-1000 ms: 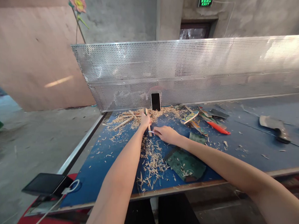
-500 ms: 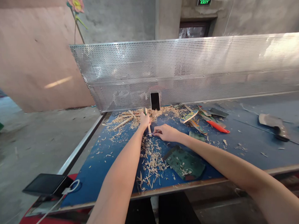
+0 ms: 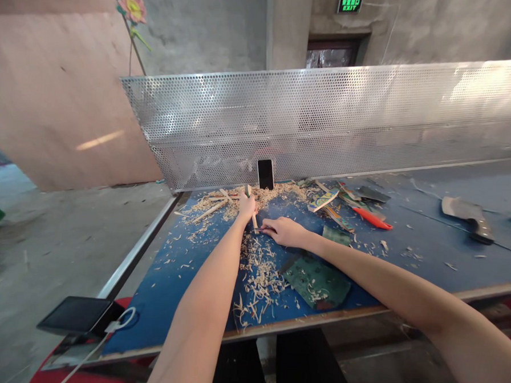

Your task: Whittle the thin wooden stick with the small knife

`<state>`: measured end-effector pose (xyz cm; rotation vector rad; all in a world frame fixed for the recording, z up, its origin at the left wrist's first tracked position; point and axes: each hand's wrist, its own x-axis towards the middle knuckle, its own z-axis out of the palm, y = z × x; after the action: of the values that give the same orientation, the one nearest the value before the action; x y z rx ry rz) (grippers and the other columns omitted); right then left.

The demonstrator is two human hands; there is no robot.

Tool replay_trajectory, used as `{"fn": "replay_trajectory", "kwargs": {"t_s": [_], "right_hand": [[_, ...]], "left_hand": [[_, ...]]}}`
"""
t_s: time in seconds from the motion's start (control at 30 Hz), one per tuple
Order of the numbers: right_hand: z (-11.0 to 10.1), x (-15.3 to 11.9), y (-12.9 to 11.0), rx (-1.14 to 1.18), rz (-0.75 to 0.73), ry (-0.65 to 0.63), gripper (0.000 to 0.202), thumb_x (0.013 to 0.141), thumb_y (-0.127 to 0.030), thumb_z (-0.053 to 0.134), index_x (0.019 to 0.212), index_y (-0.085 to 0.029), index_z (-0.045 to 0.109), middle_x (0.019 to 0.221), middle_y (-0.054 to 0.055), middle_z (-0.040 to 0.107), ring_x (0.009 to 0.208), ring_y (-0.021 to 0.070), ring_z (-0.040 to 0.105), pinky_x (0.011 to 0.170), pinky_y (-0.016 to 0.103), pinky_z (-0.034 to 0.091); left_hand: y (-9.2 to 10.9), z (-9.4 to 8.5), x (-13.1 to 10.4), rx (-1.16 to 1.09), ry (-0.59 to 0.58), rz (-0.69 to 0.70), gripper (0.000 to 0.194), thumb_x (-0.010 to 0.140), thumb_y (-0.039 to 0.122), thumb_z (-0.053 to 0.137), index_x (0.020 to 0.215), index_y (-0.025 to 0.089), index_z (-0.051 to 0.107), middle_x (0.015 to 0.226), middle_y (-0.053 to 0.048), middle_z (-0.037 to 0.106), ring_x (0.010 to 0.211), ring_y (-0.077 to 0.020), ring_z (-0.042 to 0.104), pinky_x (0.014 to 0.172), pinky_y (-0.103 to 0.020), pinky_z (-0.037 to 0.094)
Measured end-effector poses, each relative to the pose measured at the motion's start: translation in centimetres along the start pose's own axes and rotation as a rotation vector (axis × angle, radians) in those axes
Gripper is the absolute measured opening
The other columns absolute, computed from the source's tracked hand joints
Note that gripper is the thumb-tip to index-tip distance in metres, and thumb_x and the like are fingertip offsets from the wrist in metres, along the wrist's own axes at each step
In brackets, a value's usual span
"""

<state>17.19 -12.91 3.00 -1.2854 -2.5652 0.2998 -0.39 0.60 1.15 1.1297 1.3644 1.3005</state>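
Note:
My left hand (image 3: 247, 205) is closed around a pale wooden stick (image 3: 255, 221), whose lower end points toward me. Its other end sticks out above my fist. In my right hand (image 3: 284, 231), closed in a pinch, is a small knife (image 3: 259, 230); most of its handle is hidden by the fingers. The thin blade lies across the stick near its lower end. Curled wood shavings (image 3: 262, 277) cover the blue tabletop beneath both hands. A dark green sheet (image 3: 317, 280) with shavings on it lies below my right forearm.
A phone (image 3: 265, 174) leans upright against the perforated metal panel (image 3: 225, 121). Right of my hands are a red-orange handle (image 3: 372, 218), patterned strips (image 3: 323, 200) and a cleaver-like blade (image 3: 460, 207). A cabled black device (image 3: 77, 315) sits at the table's left corner.
My right hand has shifted slightly, and the blade with it, a little up along the stick's lower end. My left hand stays in place on the stick.

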Motion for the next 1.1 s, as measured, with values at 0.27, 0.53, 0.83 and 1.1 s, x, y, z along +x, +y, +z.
{"fn": "replay_trajectory", "kwargs": {"t_s": [0.27,0.53,0.83,1.1], "right_hand": [[0.01,-0.07,-0.03,-0.001,0.002,0.007,0.022,0.121,-0.033,0.062,0.132,-0.029,0.081,0.113,0.007,0.090,0.103,0.0264,0.081,0.081,0.030,0.044],[-0.03,-0.01,-0.10,-0.005,0.014,-0.008,0.022,0.122,-0.033,0.062,0.134,-0.028,0.080,0.115,0.007,0.090,0.104,0.0263,0.081,0.079,0.030,0.041],[-0.03,-0.04,-0.10,0.011,0.006,-0.003,0.023,0.122,-0.032,0.062,0.134,-0.028,0.081,0.115,0.007,0.090,0.104,0.0259,0.081,0.080,0.030,0.043],[-0.72,0.36,-0.50,0.086,0.050,-0.040,0.020,0.117,-0.030,0.068,0.121,-0.027,0.087,0.101,0.005,0.088,0.090,0.0219,0.077,0.076,0.028,0.043]], "left_hand": [[-0.07,0.01,-0.03,0.000,-0.001,0.001,0.033,0.117,0.035,0.061,0.147,0.028,0.047,0.063,0.012,0.042,0.045,-0.0135,0.044,0.052,-0.020,0.035],[0.20,-0.09,-0.31,-0.008,-0.007,0.000,0.029,0.119,0.026,0.053,0.147,0.026,0.047,0.061,0.013,0.041,0.044,-0.0133,0.043,0.051,-0.021,0.035],[-0.10,-0.07,0.06,-0.014,-0.002,0.013,0.033,0.117,0.034,0.061,0.147,0.025,0.048,0.061,0.012,0.043,0.043,-0.0141,0.044,0.049,-0.022,0.034],[-0.31,0.01,0.35,-0.027,0.003,0.007,0.031,0.117,0.033,0.062,0.145,0.027,0.048,0.063,0.014,0.041,0.043,-0.0120,0.041,0.051,-0.021,0.033]]}}
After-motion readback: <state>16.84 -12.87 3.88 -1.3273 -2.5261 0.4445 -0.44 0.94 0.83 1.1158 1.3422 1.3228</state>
